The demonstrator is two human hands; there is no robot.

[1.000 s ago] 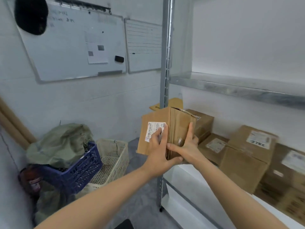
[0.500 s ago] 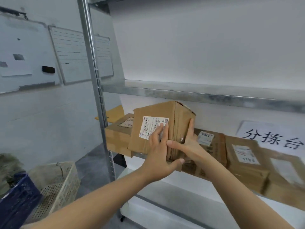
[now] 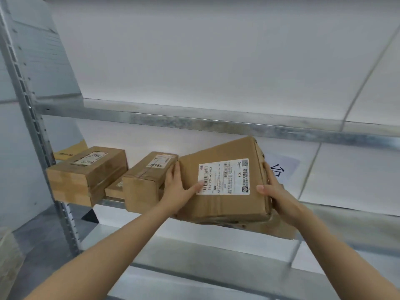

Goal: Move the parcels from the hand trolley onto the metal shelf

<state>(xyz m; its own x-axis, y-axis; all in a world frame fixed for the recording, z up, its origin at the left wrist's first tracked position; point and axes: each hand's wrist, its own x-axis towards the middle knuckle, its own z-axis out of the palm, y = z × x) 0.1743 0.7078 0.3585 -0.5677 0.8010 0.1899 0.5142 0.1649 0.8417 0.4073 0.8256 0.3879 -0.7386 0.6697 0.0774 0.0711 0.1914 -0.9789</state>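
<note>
The person holds a brown corrugated cardboard parcel with a white printed shipping label (image 3: pixel 224 180) between both hands, at the level of the middle board of the galvanised metal shelf (image 3: pixel 194 122). The left hand (image 3: pixel 177 189) lies flat against the left side of the box with the thumb stretched over the label face, and the right hand (image 3: pixel 273 191) presses the right end, with its fingers wrapped around the far edge; so both hands grip the parcel by squeezing it from two sides. The box is tilted, its right end higher, and its lower edge seems to be over another flat parcel, but whether it already touches I cannot tell. Just beside it on the left stands a narrow brown carton with a handwritten number on its label (image 3: pixel 149 180), and further left a longer taped brown carton (image 3: pixel 86 176). I judge the parcel to be rather light, because it is carried with open palms, and stiff enough to keep its shape, though the front panel shows creases and may give under pressure. The smooth cardboard can slip, so the best hold is on the two opposite ends near the bottom edges
</note>
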